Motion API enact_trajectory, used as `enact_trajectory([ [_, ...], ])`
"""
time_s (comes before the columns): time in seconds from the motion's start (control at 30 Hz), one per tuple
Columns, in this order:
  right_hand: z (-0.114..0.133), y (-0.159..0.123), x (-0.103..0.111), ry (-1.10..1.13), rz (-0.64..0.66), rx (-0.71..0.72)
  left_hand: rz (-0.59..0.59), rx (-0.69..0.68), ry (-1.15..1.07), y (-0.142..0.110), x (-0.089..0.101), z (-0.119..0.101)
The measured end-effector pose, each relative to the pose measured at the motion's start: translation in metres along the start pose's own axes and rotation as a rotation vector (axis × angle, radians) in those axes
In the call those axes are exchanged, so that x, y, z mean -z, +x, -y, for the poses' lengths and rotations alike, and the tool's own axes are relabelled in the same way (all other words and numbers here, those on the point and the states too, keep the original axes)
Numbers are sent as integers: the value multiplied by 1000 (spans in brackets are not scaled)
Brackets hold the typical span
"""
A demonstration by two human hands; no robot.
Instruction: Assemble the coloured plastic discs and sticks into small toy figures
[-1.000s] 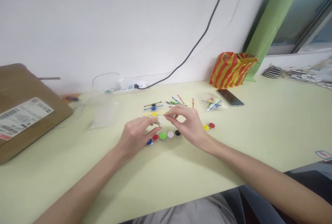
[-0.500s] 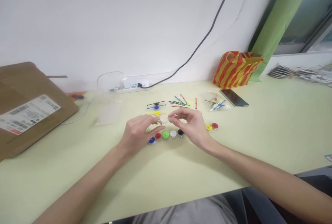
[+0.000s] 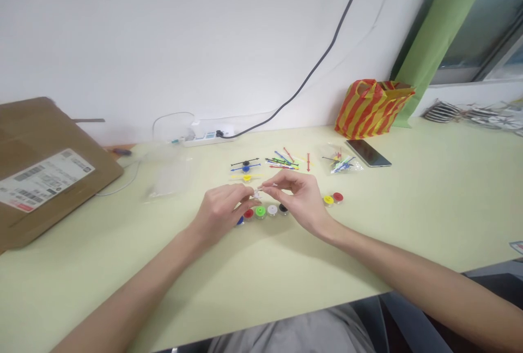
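Observation:
My left hand and my right hand meet above a pale green table, fingers pinched together on a small white disc with a thin white stick. Just below the fingertips lies a row of small coloured discs: blue, red, green, white, black. A yellow disc and a red disc lie right of my right hand. Behind my hands lie black, blue and yellow discs with sticks through them and a loose pile of coloured sticks.
A cardboard box sits at the left, a clear plastic bag beside it. A power strip and cable run along the wall. A small bag of sticks, a phone and a striped bag stand at the right.
Both hands have closed in slightly on the white piece, the right fingers now touching the left. The view shifted a little; the things on the table have not moved.

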State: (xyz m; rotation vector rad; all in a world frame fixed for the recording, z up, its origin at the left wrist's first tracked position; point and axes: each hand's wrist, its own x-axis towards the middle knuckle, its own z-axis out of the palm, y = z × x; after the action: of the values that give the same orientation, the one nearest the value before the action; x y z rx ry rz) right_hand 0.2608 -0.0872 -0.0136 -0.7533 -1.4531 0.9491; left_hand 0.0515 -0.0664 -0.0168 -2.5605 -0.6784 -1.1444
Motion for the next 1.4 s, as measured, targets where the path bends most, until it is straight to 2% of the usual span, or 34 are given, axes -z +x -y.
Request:
enact_trajectory([
  [0.37,0,2,5,-171,116,160,-9,33,9,-3,-2,1],
  [0.6,2,-1,7,-265,246,317,-8,-37,33,2,1,-2],
  [1.2,4,0,7,-211,162,260,19,-29,26,2,2,-2],
  [1.4,3,-1,8,-231,67,292,20,-50,33,2,3,1],
])
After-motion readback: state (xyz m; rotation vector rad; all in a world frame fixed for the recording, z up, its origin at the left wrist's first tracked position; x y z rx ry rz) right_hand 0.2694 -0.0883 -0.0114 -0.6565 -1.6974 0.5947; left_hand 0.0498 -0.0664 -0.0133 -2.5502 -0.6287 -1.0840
